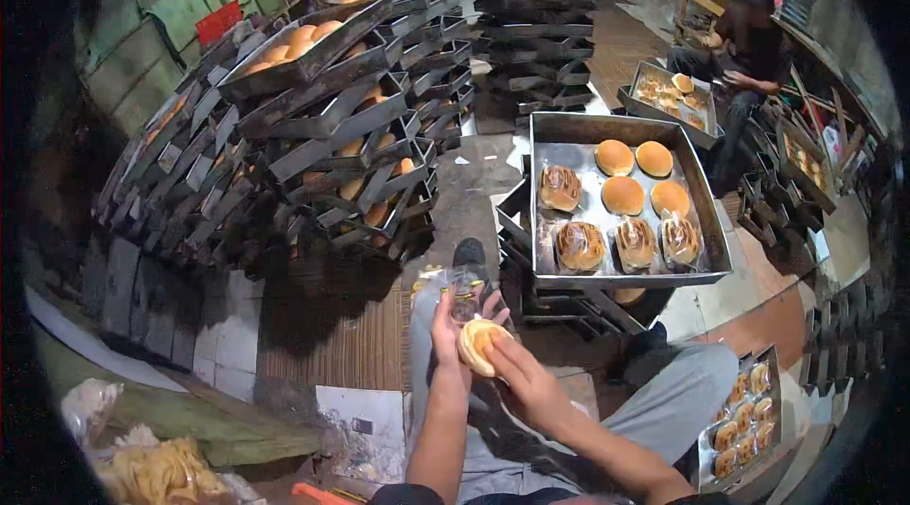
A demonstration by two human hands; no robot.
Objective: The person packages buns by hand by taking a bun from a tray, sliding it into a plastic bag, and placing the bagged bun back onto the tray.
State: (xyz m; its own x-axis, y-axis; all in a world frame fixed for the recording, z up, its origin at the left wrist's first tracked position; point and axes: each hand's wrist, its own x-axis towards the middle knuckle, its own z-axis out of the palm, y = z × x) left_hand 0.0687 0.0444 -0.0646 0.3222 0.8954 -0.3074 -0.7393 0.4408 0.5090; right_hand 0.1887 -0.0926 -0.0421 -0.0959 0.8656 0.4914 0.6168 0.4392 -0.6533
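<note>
My right hand [526,380] grips a round bun [473,350], its fingers laid over the pale, cut-looking face. My left hand [445,333] is beside the bun, holding a clear plastic bag [463,300] with yellow and dark print; the exact grip on the film is partly hidden. Ahead and to the right, a metal tray [621,279] carries several plain golden buns [623,195] at the back. Buns in printed clear bags [580,246] line its front and left side.
Stacked metal trays with buns [322,117] rise on the left, and another tray stack [536,41] stands behind. Wrapped buns [744,420] lie in a tray by my knee. A co-worker [749,50] sits at the back right beside a bun tray [701,134].
</note>
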